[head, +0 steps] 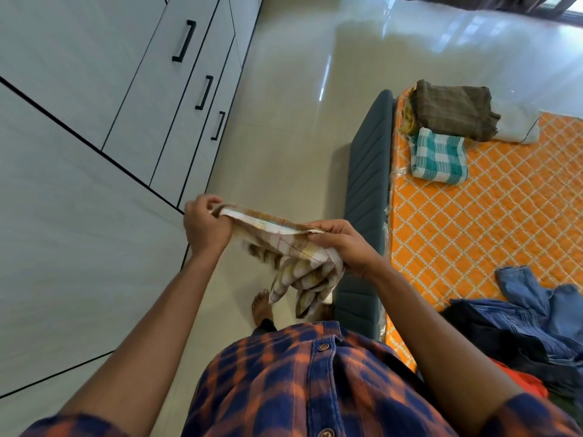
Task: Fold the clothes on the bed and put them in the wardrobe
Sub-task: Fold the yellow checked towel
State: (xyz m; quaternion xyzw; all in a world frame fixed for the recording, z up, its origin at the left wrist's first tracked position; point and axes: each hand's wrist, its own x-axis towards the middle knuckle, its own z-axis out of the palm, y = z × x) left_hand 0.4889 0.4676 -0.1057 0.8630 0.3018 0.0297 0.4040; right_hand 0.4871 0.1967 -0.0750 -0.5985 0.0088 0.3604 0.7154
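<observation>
1. Wardrobe (pixel 79 89): pale panelled doors, black bar handles (pixel 184 41). Stands well left of the bed (pixel 367 184), across a strip of glossy tiled floor (pixel 299 105). Doors closed.

2. Left hand (pixel 205 227): left of the bed, raised over the floor. Fingers curled tight, gripping one end of the checked cloth (pixel 284 247).

3. Checked cloth: white ground with brown and yellow checks. Held in the air just left of the bed's padded grey-blue edge, stretched taut between both hands along its top edge. The rest hangs loose and bunched below the right hand.

4. Bare foot (pixel 262 307): on the floor just left of the bed, under the hanging cloth.

5. Right hand (pixel 344 247): just left of the bed's edge. Thumb and fingers pinch the cloth's other end.

6. Bed: grey-blue frame, mattress (pixel 473 222) in an orange and white lattice print.

7. Teal checked cloth (pixel 440 156): folded, on the bed near its left edge at the far end.

8. Brown checked cloth (pixel 454 110): folded, on the bed just beyond the teal one, lying over a yellowish item (pixel 408 118).

9. White folded item (pixel 517 123): on the bed, touching the brown cloth's right side.

10. Unfolded heap (pixel 536 313): blue garments, a dark garment (pixel 492 335) and a red-orange piece (pixel 520 383), on the near end of the bed, right side.
</observation>
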